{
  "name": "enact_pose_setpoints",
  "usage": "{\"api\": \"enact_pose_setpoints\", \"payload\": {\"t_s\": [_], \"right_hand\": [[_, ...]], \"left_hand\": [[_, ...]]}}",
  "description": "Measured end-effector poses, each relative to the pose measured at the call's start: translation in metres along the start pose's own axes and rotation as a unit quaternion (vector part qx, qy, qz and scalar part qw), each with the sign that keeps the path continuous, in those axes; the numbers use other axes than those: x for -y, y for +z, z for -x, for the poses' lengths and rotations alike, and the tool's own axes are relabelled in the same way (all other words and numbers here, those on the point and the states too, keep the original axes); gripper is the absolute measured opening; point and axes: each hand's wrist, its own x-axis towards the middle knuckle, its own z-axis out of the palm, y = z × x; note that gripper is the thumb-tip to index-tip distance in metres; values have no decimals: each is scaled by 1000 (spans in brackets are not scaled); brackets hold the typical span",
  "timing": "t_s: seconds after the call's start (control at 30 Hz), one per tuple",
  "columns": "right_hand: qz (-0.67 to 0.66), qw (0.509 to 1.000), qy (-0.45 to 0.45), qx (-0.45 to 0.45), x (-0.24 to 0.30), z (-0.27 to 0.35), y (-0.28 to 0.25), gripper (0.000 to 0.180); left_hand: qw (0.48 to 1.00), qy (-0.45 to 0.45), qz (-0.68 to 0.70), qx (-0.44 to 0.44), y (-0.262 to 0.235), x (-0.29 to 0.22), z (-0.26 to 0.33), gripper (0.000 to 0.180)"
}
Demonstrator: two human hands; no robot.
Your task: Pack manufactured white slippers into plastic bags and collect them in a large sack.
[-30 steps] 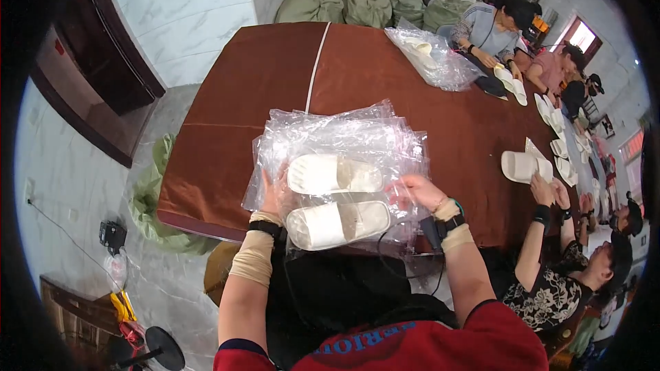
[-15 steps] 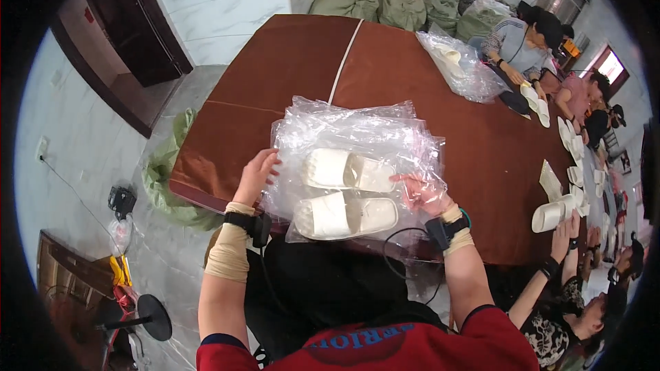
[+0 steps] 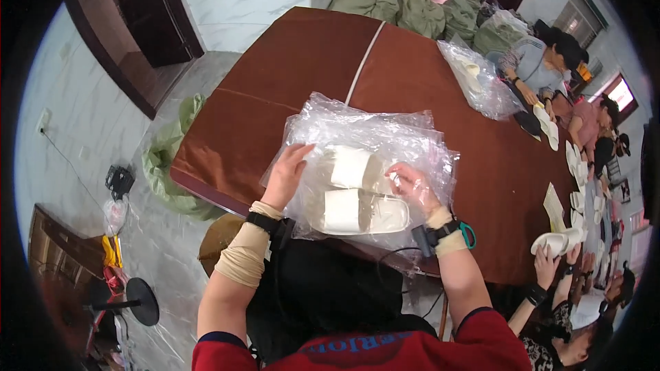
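Observation:
A pair of white slide slippers lies side by side in front of me, toes to the left: the farther slipper (image 3: pixel 349 167) and the nearer slipper (image 3: pixel 342 211). Clear film veils their toe ends, and a spread stack of clear plastic bags (image 3: pixel 385 124) lies beneath. My left hand (image 3: pixel 287 175) is over the bags' left side, left of the toes, with its fingers out and nothing visible in them. At the heel of the farther slipper is my right hand (image 3: pixel 416 187), fingers bent and apart. Whether its fingertips touch the slipper or film is unclear.
A brown-covered table (image 3: pixel 275 62) holds another clear bag with a slipper (image 3: pixel 474 79) at the far right. Co-workers sit along the right side, one hand (image 3: pixel 548 264) at white slippers (image 3: pixel 553 242). Green sacks (image 3: pixel 368 1) stand behind the table.
My left hand has moved right and a little farther over the bags. My right hand has stayed near the farther slipper's heel. The view has shifted slightly.

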Motion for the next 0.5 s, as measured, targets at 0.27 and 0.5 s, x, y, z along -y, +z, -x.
{"api": "enact_pose_setpoints", "payload": {"t_s": [0.27, 0.5], "right_hand": [[-65, 988, 139, 11, -3, 24, -6, 20], [291, 936, -149, 129, 10, -11, 33, 52]], "left_hand": [[953, 1, -219, 208, 0, 33, 16, 60], [970, -10, -149, 191, 4, 43, 26, 58]]}}
